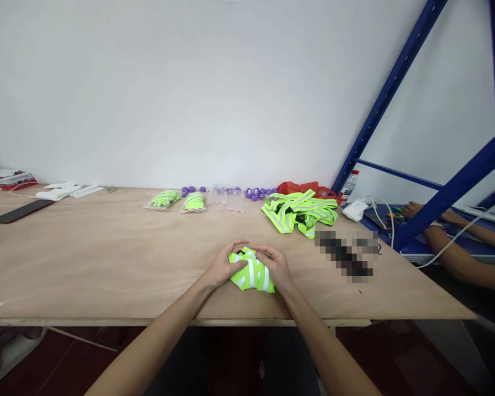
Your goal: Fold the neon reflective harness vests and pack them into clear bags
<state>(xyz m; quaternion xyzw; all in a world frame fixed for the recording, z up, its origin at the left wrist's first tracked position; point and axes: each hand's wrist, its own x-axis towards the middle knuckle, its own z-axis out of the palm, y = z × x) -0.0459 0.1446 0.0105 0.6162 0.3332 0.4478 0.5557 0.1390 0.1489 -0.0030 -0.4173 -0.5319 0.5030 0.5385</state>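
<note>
A bundle of neon-yellow reflective strap with silvery-white stripes lies folded on the table near its front edge. My left hand grips its left side, thumb on top and fingers curled behind. On the right side my right hand presses it, the fingers bent over the top. A bit of black shows at the bundle's upper edge. Farther back to the right is a loose heap of the same reflective straps. Two clear bags with folded straps, a left bag and a right bag, lie toward the wall.
Purple rolls and a flat clear bag lie along the wall. Behind the heap is a red bag, beside a bottle and white charger. A blue frame stands right, near another person's arm.
</note>
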